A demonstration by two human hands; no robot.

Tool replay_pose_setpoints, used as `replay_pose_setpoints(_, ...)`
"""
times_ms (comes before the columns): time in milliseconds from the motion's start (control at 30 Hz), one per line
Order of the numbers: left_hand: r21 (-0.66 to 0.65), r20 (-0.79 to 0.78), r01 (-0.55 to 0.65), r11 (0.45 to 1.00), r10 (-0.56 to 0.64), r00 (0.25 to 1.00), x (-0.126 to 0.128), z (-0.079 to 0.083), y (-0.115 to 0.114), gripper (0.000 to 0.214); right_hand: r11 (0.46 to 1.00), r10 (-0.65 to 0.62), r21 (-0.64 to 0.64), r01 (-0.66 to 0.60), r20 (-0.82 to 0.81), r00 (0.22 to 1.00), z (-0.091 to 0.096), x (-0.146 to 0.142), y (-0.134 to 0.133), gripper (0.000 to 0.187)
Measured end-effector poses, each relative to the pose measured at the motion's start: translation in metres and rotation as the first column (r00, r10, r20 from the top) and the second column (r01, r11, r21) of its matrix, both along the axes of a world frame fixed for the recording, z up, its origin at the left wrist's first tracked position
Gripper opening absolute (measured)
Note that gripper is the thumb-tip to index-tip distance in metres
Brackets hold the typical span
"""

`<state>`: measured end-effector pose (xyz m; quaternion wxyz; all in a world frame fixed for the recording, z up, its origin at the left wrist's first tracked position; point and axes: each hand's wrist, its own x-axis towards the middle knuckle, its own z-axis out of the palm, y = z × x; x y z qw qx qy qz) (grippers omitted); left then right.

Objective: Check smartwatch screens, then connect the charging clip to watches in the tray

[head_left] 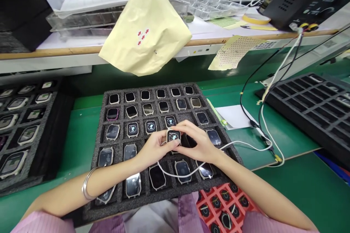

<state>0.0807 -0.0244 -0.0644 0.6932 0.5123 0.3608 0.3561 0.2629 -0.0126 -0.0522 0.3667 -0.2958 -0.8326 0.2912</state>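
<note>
Between both hands is a smartwatch (173, 135) with its screen lit, held above the grey foam tray (120, 167). My left hand (154, 148) grips its left and lower side, the thumb at the lower edge of the screen. From the right, my right hand (198, 140) closes its fingers around the top and side of the same watch. A white cable (177, 176) loops below my hands and passes under my right arm. Several strapless watches sit in the tray's compartments; those near my hands, such as a lit watch (151, 126), show a dial.
A red tray (218, 189) with round black parts lies below on the right. More foam trays stand at left (51, 160) and right (300, 109). Yellow paper (147, 29) hangs from the shelf edge (218, 40). Cables (264, 105) run down from a black device (298, 0).
</note>
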Motion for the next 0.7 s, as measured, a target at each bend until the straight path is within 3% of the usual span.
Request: replay_pose_setpoints(700,-0.059,0.078,0.020,0.998,-0.016,0.997,0.0018,-0.0057,-0.0013,0.033,1.000,-0.002,-0.025,0.002,-0.010,1.000,-0.0033,0.0003,-0.0022,0.039)
